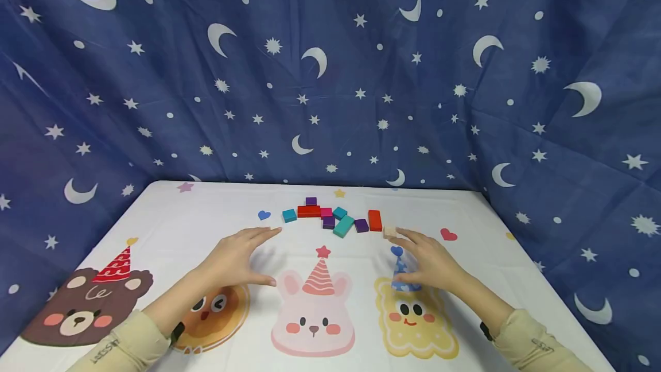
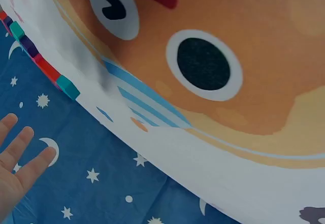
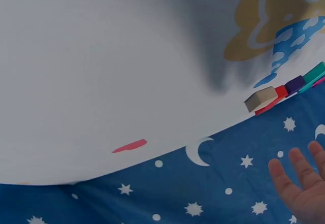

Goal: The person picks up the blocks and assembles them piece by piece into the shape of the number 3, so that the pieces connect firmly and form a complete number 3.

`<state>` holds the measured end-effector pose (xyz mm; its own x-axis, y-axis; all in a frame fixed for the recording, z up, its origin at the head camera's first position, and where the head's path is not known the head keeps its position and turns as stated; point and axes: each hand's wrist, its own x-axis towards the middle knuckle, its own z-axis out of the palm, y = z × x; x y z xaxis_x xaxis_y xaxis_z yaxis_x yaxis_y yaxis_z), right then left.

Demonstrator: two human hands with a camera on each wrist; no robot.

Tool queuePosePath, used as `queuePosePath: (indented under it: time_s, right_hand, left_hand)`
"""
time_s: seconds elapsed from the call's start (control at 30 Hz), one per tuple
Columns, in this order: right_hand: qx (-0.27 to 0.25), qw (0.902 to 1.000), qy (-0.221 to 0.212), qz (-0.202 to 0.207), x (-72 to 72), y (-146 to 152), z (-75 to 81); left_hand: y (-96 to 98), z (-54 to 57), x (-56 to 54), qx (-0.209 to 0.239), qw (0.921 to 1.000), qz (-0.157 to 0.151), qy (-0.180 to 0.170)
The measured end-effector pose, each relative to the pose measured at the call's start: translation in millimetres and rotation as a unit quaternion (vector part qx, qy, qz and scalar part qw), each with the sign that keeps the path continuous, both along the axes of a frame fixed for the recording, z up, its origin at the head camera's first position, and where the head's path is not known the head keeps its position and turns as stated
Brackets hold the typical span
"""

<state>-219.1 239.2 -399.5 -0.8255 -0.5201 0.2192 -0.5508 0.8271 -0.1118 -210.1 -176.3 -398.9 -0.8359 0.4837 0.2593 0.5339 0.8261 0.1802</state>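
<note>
- While the left hand (image 1: 234,260) and right hand (image 1: 431,263) hover over the cloth (image 1: 413,204), neither grasps anything: both released, fingers spread, thumbs apart.
- Step, my read: reach stage, blocks not yet picked up.
- Next move, likely: right hand nearest the beige cube (image 1: 389,232); taking it would call for lowering and pinching across two opposite sides. Left hand would need to go forward and inward for the teal block (image 1: 290,215).
- Contact: right fingertips overlap the cube in head view, but right wrist view shows a gap; left touches no block.
- Where: blocks in a loose row on the far part of the cloth, beyond the hands, cube at the right end, teal block at the left end.
- Axes: left red slab (image 1: 308,211) long axis left-right; right red slab (image 1: 374,220) near-far; teal slab (image 1: 343,226) diagonal, near-left to far-right. Cube: no clear long axis.
- Pink block (image 1: 326,212) right of left red slab, purple block (image 1: 361,225) between teal slab and right red slab.
- Pointing: no front end discernible on any.
</note>
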Motion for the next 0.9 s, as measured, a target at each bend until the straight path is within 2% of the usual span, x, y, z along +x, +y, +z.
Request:
queuePosePath:
  time_s: [0.23,0.5,0.7,0.8,0.9]
  right_hand:
    - [-0.027,0.9994,0.001,-0.02,-0.3,3.6,2.8]
    - [-0.061,0.998,0.005,-0.016,-3.0,4.1,4.2]
    - [-0.076,0.9966,0.003,-0.033,-5.0,2.8,4.0]
    - [-0.081,0.9959,0.0,-0.041,-5.7,1.1,2.8]
    - [-0.085,0.9955,0.007,-0.041,-7.3,-1.1,1.9]
  left_hand:
    - [-1.9,-1.0,2.4,0.018,0.9997,0.014,-0.012]
    - [5.1,0.7,1.4,0.031,0.9986,0.019,-0.037]
    - [13.7,-2.6,-3.2,0.038,0.9987,0.014,-0.031]
    - [20.8,-5.5,-5.8,0.034,0.9992,0.003,-0.023]
    - [31.6,-8.2,-8.3,0.028,0.9991,-0.014,-0.029]
